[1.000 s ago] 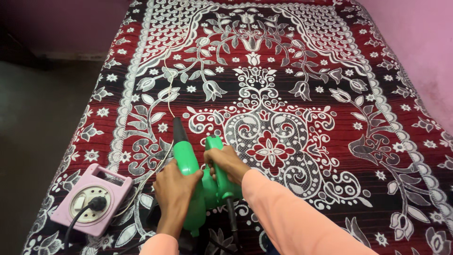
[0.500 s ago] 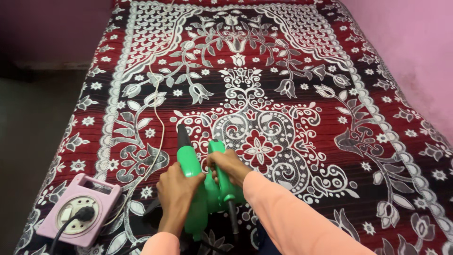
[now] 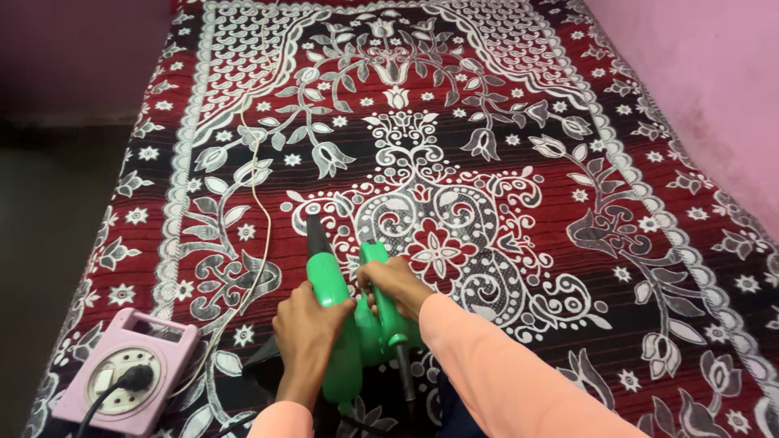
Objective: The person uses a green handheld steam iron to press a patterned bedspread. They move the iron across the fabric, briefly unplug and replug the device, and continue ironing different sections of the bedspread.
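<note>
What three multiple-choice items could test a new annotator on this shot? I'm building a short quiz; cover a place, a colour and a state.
1. Where does the pink extension box lie?
A. to the left of the hands, near the spread's edge
B. by the far wall
C. right of the blower

2. What colour is the blower body?
A. yellow
B. green
C. blue

3. How do the hands stand on the blower?
A. both off it
B. only one on it
C. both gripping it

Answers: 1 A, the box sits at lower left on the patterned spread, with a black plug in it. 2 B, its body is bright green with a black nozzle. 3 C, the left hand wraps the barrel and the right hand closes on the handle.
</note>
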